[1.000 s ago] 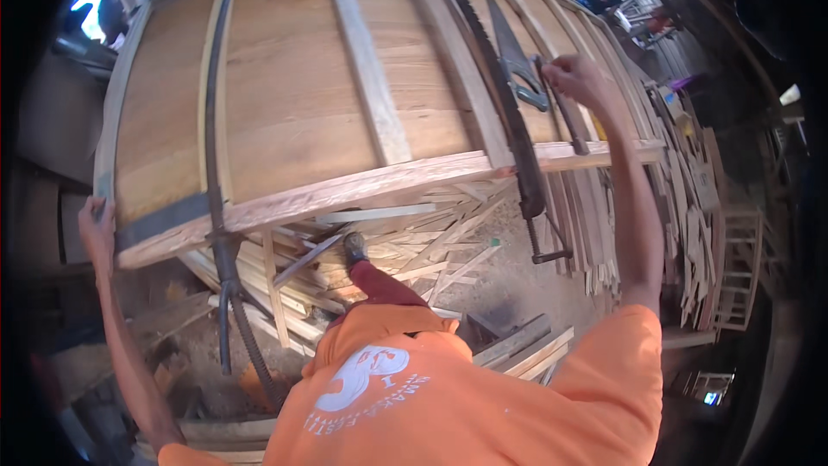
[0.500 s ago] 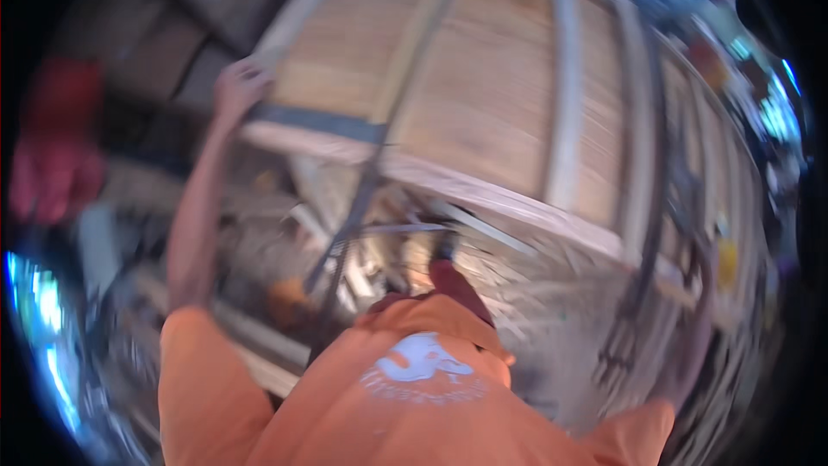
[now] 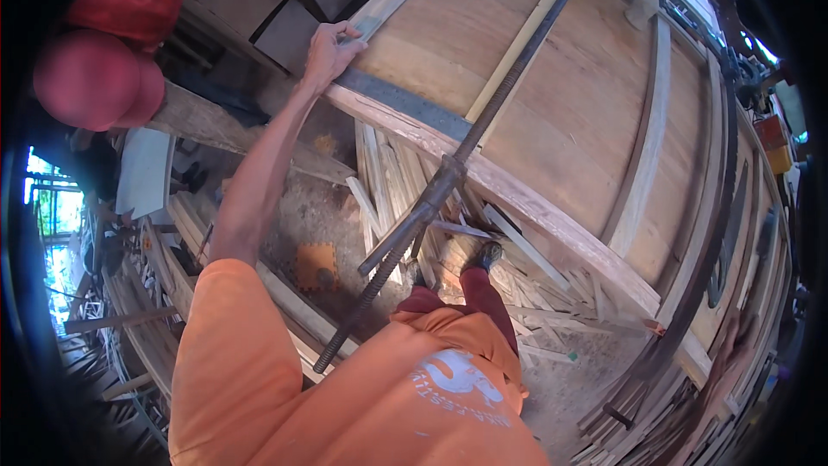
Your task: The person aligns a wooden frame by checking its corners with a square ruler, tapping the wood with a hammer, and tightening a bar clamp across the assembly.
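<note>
A framed wooden panel is lying under the bar clamp. Left of the clamp, the left hand is gripping the panel's corner, fingers curling narrowly; the right hand's I cannot tell. Farther left, a red cap is showing.

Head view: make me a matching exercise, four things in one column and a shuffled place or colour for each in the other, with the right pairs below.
Things
1. left hand
2. metal clamp
3. cap
4. notched mat

Places and colours
A. orange, lying on the floor
B. crossing the near edge of the wooden frame
C. at the frame's near left corner
D. red, at the picture's upper left

Pairs: 1-C, 2-B, 3-D, 4-A
</note>
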Available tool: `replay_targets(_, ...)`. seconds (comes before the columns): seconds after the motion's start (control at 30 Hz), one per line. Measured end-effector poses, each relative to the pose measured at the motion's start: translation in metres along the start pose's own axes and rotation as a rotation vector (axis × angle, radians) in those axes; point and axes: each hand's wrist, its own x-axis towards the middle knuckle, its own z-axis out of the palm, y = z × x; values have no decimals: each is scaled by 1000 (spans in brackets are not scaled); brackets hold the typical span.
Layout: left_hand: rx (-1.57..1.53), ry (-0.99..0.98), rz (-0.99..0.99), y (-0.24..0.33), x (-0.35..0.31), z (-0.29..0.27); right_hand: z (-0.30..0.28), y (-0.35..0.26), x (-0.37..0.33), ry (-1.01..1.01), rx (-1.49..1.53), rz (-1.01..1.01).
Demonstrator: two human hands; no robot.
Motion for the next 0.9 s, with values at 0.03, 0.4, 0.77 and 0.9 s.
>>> replay_targets(0.03,-10,-11,14,0,0,0,8,-41,-27,-90,-36,-92)
replay_targets(0.4,24,-32,148,5,-4,-9,158,-198,-155,-672,-514,-1029)
replay_targets(0.77,0,-45,208,-2,-1,-9,175,-197,-134,-318,-598,-954)
replay_targets(0.9,19,-71,193,-5,0,-9,168,-188,-154,-305,-544,-950)
